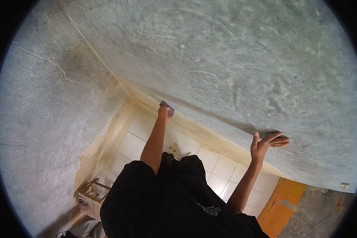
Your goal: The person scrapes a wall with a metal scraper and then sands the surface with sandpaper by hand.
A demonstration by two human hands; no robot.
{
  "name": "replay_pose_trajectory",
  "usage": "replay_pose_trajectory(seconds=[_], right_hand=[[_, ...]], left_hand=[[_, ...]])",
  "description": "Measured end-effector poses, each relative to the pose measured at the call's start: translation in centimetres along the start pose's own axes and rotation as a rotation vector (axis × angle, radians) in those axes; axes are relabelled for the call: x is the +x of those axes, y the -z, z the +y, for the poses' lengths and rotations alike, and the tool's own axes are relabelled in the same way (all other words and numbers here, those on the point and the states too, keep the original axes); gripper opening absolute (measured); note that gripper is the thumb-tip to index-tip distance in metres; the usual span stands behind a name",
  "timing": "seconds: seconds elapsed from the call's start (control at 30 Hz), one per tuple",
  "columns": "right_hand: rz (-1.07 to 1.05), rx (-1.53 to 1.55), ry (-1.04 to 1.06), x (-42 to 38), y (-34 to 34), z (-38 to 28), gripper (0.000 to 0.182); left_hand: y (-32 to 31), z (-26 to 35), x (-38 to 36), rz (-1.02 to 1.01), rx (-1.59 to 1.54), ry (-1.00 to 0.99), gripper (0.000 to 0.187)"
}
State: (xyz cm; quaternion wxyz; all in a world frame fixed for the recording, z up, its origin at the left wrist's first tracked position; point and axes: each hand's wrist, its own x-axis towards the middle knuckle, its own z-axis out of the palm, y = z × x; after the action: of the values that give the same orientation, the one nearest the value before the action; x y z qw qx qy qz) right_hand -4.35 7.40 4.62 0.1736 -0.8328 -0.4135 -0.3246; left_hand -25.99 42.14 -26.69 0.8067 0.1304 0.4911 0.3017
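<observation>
My left hand (163, 114) is closed around a small dark flat piece (170, 110), which looks like a sanding pad or folded sandpaper. It is held against the lower part of the grey-blue wall (226, 71), near the corner; the fingers on its far side are hidden. Farther right, my right hand (261, 147) lies against the same wall with fingers stretched out and thumb apart. Nothing shows in it. Pale scratches and cloudy patches mark the wall's surface.
A second wall (47, 107) with a crack meets this one at the left. Below are white floor tiles (218, 164) and my feet. A wooden stool-like item (92, 202) stands at lower left, beside grey cloth (85, 229). An orange board (283, 204) is at lower right.
</observation>
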Motion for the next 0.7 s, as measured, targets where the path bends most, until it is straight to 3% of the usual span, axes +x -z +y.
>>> replay_pose_trajectory(seconds=[0.07, 0.17, 0.27, 0.37, 0.47, 0.57, 0.67, 0.7], right_hand=[[0.004, 0.005, -0.005, 0.1, -0.2, 0.0, 0.095], [-0.002, 0.007, -0.017, -0.2, 0.0, 0.0, 0.095], [0.002, 0.015, -0.002, 0.0, -0.2, -0.1, 0.095], [0.003, 0.047, 0.011, 0.2, 0.1, -0.2, 0.095], [0.008, 0.022, -0.001, 0.0, 0.2, -0.4, 0.092], [0.091, 0.061, -0.053, 0.1, 0.8, -2.1, 0.080], [0.234, 0.147, -0.162, 0.9, 1.9, -5.4, 0.064], [0.354, 0.150, -0.236, 1.6, 2.0, -7.4, 0.048]], left_hand=[[-0.3, 0.2, -0.3, 0.044, -0.020, 0.006, 0.037], [1.0, -0.9, -1.9, -0.322, -0.164, -0.125, 0.039], [-0.1, -0.5, -3.9, -0.326, -0.109, -0.173, 0.046], [-0.3, 0.6, -2.8, -0.250, -0.150, -0.091, 0.043], [-0.5, 1.4, -0.7, 0.047, 0.010, 0.035, 0.040], [-0.4, 1.7, -0.8, 0.029, 0.069, 0.043, 0.037], [-0.3, 2.1, -4.9, -0.196, -0.103, -0.043, 0.037], [0.1, 2.1, -4.4, -0.294, -0.131, -0.090, 0.036]])
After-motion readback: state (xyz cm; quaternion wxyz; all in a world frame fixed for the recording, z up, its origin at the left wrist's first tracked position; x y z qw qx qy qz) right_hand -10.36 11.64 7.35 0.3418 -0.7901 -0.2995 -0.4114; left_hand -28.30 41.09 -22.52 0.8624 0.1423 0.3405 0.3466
